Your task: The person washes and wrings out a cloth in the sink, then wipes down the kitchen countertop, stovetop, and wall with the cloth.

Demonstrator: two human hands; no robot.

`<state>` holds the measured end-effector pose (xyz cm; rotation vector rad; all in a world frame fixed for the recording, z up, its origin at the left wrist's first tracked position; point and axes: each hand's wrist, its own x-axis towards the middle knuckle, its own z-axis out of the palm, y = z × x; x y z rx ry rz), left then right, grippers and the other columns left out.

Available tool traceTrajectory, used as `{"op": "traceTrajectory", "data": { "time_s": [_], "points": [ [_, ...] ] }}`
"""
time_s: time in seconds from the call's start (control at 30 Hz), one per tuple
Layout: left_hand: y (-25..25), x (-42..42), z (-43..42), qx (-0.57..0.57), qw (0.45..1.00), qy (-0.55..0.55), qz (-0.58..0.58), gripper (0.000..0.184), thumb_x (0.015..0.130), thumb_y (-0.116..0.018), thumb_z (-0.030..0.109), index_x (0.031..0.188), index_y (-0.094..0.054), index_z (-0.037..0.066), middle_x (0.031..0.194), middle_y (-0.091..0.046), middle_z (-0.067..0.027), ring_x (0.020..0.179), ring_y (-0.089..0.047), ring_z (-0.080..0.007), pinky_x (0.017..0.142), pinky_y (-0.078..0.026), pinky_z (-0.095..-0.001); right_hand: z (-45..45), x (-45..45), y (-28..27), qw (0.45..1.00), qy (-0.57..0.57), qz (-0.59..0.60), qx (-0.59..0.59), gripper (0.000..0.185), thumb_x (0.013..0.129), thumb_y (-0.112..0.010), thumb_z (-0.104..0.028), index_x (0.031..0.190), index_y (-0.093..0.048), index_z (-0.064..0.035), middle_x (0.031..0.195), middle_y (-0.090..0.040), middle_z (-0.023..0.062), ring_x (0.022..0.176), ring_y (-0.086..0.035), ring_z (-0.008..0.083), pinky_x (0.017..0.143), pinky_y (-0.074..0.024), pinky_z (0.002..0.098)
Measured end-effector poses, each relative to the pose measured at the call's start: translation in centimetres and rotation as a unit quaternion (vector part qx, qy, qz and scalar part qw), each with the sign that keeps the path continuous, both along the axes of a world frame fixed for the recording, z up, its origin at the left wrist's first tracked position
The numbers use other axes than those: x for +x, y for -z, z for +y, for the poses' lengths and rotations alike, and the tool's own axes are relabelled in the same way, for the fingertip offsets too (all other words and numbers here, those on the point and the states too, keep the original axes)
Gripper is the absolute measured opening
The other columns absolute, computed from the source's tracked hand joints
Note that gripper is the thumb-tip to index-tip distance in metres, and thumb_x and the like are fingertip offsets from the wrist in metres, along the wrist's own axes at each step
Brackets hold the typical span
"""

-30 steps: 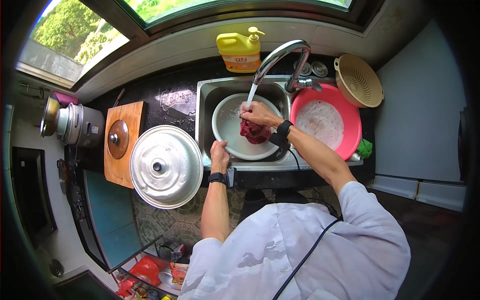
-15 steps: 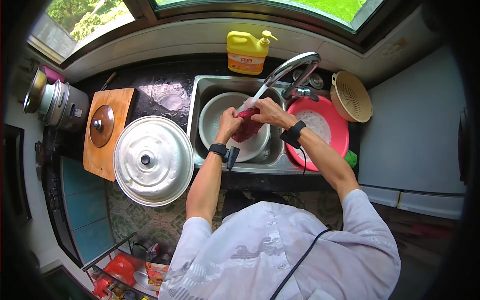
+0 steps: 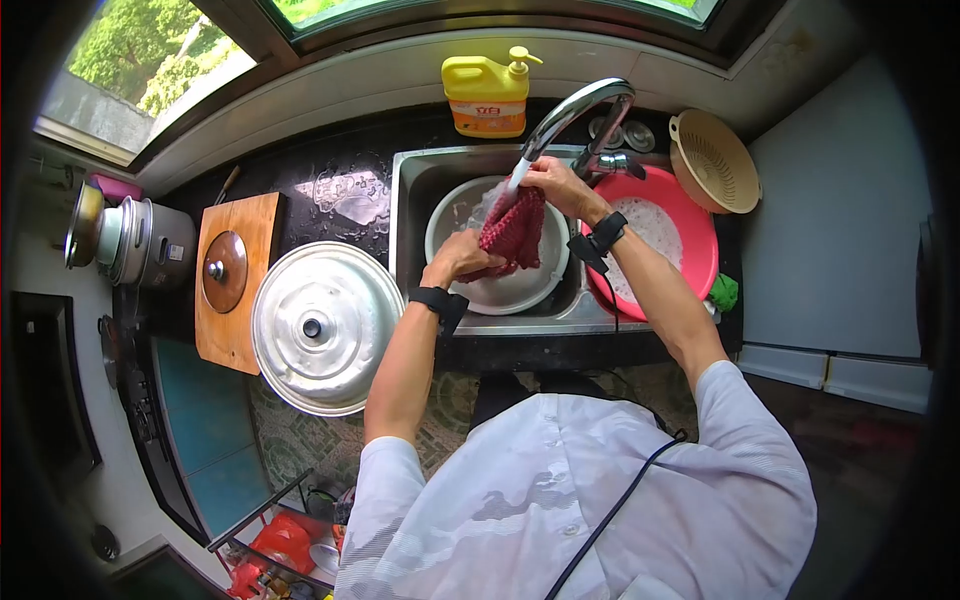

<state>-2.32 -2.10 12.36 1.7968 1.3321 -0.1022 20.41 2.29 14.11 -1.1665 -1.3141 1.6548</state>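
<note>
A dark red, coarsely textured dishcloth [image 3: 515, 232] hangs spread between my two hands under the running tap [image 3: 578, 108]. My right hand [image 3: 562, 187] pinches its upper corner close to the spout. Lower down, my left hand [image 3: 462, 254] grips the opposite side of the cloth, its fingertips partly hidden by it. Water [image 3: 517, 176] falls onto the cloth's top edge and splashes off to the left. Beneath is a pale round basin [image 3: 545, 287], standing in the steel sink [image 3: 403, 200].
A pink basin [image 3: 705, 240] with suds stands right of the sink, beside a beige colander [image 3: 715, 165]. Behind stands a yellow detergent bottle [image 3: 487, 98]. To the left are a large metal lid [image 3: 330, 350] and a wooden board [image 3: 265, 225] bearing a glass lid [image 3: 225, 272].
The bunched cloth is now stretched out taller. My right hand has risen toward the spout, and my left hand has shifted lower on the cloth. The camera view has shifted slightly.
</note>
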Motion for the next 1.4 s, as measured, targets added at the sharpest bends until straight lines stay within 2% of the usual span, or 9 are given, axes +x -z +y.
{"op": "traceTrajectory", "data": {
  "time_s": [0.2, 0.37, 0.53, 0.73, 0.93, 1.07, 1.17, 1.27, 1.4],
  "points": [
    [-0.2, 0.6, -0.6, -0.034, 0.910, -0.194, -0.366, 0.035, 0.080, -0.059, 0.010, 0.113, -0.061, -0.003, 0.097, -0.067, -0.0109, 0.087, -0.060, -0.0167, 0.083, -0.047, -0.0300, -0.6, 1.6, 2.7, 0.971, 0.017, -0.220, 0.090, 0.028, 0.080, -0.058, -0.025, 0.093, -0.066, -0.0013, 0.078, -0.064, 0.0069, 0.080, -0.061, 0.0156, 0.073, -0.0470, 0.0281],
    [-2.9, 2.3, -2.2, -0.007, 0.882, -0.193, -0.429, 0.027, 0.082, -0.062, 0.013, 0.104, -0.058, 0.000, 0.089, -0.060, -0.0050, 0.080, -0.058, -0.0126, 0.073, -0.049, -0.0270, -3.9, -1.1, 8.0, 0.946, 0.094, -0.102, -0.292, 0.067, 0.090, -0.048, -0.055, 0.138, -0.042, -0.0090, 0.136, -0.044, 0.0206, 0.122, -0.045, 0.0431, 0.091, -0.0397, 0.0702],
    [-5.4, 1.1, -5.4, -0.061, 0.816, -0.205, -0.537, 0.026, 0.089, -0.064, 0.010, 0.111, -0.055, 0.001, 0.100, -0.062, -0.0033, 0.090, -0.060, -0.0115, 0.084, -0.050, -0.0270, -4.3, -3.9, 16.4, 0.911, -0.084, 0.230, -0.333, 0.058, 0.090, -0.046, -0.064, 0.119, -0.058, -0.0150, 0.099, -0.067, 0.0121, 0.084, -0.066, 0.0327, 0.075, -0.0551, 0.0534],
    [-0.8, -1.6, -5.2, -0.117, 0.684, -0.383, -0.609, 0.024, 0.091, -0.068, 0.025, 0.101, -0.053, 0.009, 0.089, -0.060, -0.0017, 0.082, -0.060, -0.0124, 0.076, -0.050, -0.0288, -6.3, -6.5, 14.8, 0.876, 0.065, 0.338, -0.337, 0.025, 0.096, -0.049, -0.014, 0.115, -0.059, -0.0001, 0.103, -0.068, 0.0110, 0.089, -0.068, 0.0220, 0.082, -0.0564, 0.0368],
    [2.6, -2.0, -3.3, -0.106, 0.687, -0.444, -0.566, 0.045, 0.088, -0.071, 0.035, 0.112, -0.056, 0.000, 0.092, -0.063, -0.0044, 0.084, -0.063, -0.0142, 0.079, -0.053, -0.0303, -8.9, -7.2, 3.9, 0.982, -0.026, 0.144, -0.120, 0.036, 0.092, -0.064, -0.028, 0.117, -0.057, -0.0032, 0.104, -0.066, 0.0067, 0.087, -0.065, 0.0160, 0.080, -0.0530, 0.0310],
    [2.7, -1.9, -3.3, -0.147, 0.627, -0.408, -0.647, 0.037, 0.088, -0.067, 0.026, 0.116, -0.055, 0.004, 0.105, -0.062, -0.0084, 0.096, -0.061, -0.0179, 0.089, -0.050, -0.0334, -7.6, -8.5, -1.2, 0.994, -0.071, -0.086, 0.015, 0.044, 0.099, -0.046, -0.046, 0.113, -0.059, -0.0057, 0.095, -0.065, 0.0064, 0.087, -0.059, 0.0129, 0.079, -0.0471, 0.0289],
    [0.0, -1.6, -4.2, -0.203, 0.554, -0.355, -0.725, 0.043, 0.087, -0.060, 0.020, 0.126, -0.051, 0.005, 0.118, -0.059, -0.0108, 0.110, -0.059, -0.0234, 0.098, -0.047, -0.0390, -5.2, -9.8, 0.4, 0.976, -0.078, -0.135, 0.153, 0.048, 0.103, -0.026, -0.044, 0.109, -0.059, -0.0094, 0.097, -0.065, 0.0124, 0.092, -0.061, 0.0304, 0.084, -0.0440, 0.0398],
    [-1.9, -1.3, -4.8, -0.253, 0.502, -0.323, -0.762, 0.054, 0.087, -0.063, 0.017, 0.136, -0.044, 0.006, 0.130, -0.055, -0.0102, 0.122, -0.053, -0.0259, 0.107, -0.040, -0.0429, -3.4, -10.8, 1.8, 0.919, -0.012, -0.221, 0.327, 0.046, 0.100, -0.037, -0.045, 0.108, -0.063, -0.0075, 0.104, -0.062, 0.0163, 0.099, -0.052, 0.0405, 0.088, -0.0393, 0.0470],
    [-1.4, -1.7, -4.3, -0.209, 0.591, -0.313, -0.714, 0.060, 0.085, -0.071, 0.014, 0.137, -0.042, 0.007, 0.127, -0.056, -0.0090, 0.118, -0.055, -0.0251, 0.106, -0.041, -0.0431, -3.0, -11.8, 1.7, 0.956, 0.000, -0.224, 0.187, 0.048, 0.097, -0.043, -0.050, 0.104, -0.057, -0.0047, 0.100, -0.056, 0.0185, 0.098, -0.052, 0.0345, 0.087, -0.0397, 0.0442]
  ]
}}
